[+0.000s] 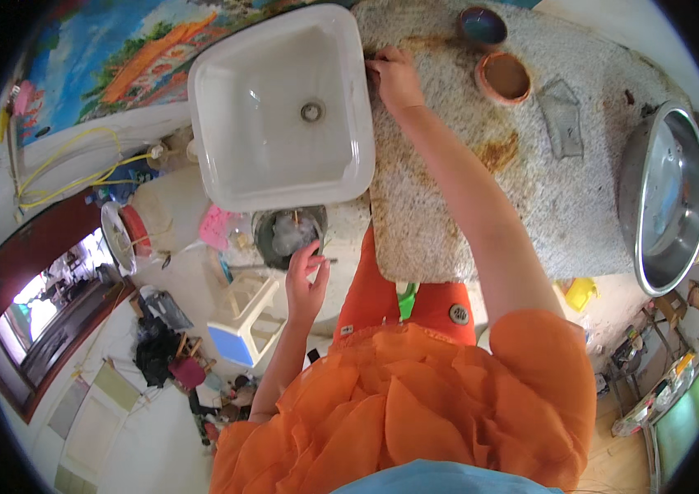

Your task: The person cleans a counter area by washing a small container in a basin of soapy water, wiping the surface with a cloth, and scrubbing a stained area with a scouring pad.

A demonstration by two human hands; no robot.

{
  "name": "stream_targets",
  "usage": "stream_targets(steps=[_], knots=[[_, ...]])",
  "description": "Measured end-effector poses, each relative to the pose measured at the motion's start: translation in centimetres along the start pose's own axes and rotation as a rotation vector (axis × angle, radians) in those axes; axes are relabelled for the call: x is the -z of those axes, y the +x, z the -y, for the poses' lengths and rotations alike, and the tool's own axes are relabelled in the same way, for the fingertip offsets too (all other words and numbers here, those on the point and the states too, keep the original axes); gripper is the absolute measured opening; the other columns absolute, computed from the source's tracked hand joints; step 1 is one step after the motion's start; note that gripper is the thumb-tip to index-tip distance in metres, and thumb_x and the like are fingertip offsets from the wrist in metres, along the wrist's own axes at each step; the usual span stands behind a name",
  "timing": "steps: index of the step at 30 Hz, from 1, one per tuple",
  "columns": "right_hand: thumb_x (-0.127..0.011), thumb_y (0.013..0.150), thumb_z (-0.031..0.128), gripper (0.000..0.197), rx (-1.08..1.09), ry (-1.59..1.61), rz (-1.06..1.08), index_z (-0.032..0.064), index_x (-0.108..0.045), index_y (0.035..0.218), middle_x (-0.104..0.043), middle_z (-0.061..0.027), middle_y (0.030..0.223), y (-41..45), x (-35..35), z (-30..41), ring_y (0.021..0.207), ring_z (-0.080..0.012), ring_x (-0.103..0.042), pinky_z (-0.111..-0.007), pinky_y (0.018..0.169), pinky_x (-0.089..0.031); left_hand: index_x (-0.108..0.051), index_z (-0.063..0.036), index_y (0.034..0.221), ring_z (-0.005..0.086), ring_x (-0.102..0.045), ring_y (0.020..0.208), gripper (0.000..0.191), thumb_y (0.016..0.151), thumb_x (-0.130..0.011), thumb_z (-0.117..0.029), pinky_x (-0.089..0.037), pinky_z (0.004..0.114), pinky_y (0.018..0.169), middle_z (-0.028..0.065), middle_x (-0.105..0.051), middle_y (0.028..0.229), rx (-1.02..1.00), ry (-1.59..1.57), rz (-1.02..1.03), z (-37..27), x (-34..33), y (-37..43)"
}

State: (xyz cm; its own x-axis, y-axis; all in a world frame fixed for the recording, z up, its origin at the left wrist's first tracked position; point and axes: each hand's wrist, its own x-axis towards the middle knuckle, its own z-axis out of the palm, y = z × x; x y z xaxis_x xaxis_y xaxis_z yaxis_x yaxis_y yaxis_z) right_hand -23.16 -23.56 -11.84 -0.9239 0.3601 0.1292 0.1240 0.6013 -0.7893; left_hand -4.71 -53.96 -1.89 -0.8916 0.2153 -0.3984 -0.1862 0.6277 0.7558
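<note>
My right hand [397, 79] rests at the edge of the speckled stone counter [436, 216], beside the right rim of the white ceramic sink [275, 117]; whether its fingers hold anything is hidden. My left hand [307, 278] is raised below the sink, next to a dark bin [260, 241] with a pale plastic bag [295, 231] in it. A small thin dark item [332, 261] shows at its fingertips; what it is cannot be told. To the right of my right hand, an orange-rimmed bowl [505, 78] of brownish content stands near a dark glazed bowl [483, 26].
A large steel basin [639, 204] stands at the counter's right edge, and a flat grey-green piece [562, 117] lies on the stone. Below left are a white and blue plastic stool [247, 321], a pale barrel [167, 210] and a yellow hose [102, 179] by the wall.
</note>
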Motion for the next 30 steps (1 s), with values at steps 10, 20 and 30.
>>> stream_targets(steps=[10, 20, 30], knots=[[-0.061, 0.072, 0.006, 0.013, 0.229, -0.029, 0.155, -0.0011, -0.054, 0.081, -0.052, -0.0186, 0.088, -15.0, 0.7, 1.1, 0.083, -0.0372, -0.05, -0.042, 0.073, -0.045, -0.054, -0.0066, 0.117, 0.0199, -0.061, 0.09, 0.035, 0.083, -0.061, -0.007, -0.049, 0.031, 0.075, 0.0104, -0.056, 0.112, 0.005, -0.031, 0.027, -1.1, -2.8, -3.9], [-0.064, 0.078, 0.013, 0.013, 0.129, 0.08, 0.238, 0.0029, -0.058, 0.084, -0.053, -0.0138, 0.088, -20.1, 0.9, 1.0, 0.088, -0.0331, -0.052, -0.041, 0.076, -0.046, -0.055, -0.0063, 0.116, 0.0185, -0.062, 0.089, 0.033, 0.083, -0.061, -0.007, -0.049, 0.03, 0.075, 0.0084, -0.057, 0.111, 0.073, -0.004, -0.045, -0.1, -4.4, -12.0], [-0.066, 0.077, 0.011, 0.008, -0.201, 0.123, 0.272, 0.0054, -0.065, 0.083, -0.057, -0.0118, 0.088, -26.5, 3.1, 5.8, 0.085, -0.0293, -0.053, -0.038, 0.074, -0.046, -0.055, -0.0065, 0.114, 0.0179, -0.061, 0.09, 0.032, 0.082, -0.061, -0.008, -0.048, 0.031, 0.075, 0.0081, -0.056, 0.112, 0.011, 0.053, 0.03, 0.8, 0.5, -12.0]])
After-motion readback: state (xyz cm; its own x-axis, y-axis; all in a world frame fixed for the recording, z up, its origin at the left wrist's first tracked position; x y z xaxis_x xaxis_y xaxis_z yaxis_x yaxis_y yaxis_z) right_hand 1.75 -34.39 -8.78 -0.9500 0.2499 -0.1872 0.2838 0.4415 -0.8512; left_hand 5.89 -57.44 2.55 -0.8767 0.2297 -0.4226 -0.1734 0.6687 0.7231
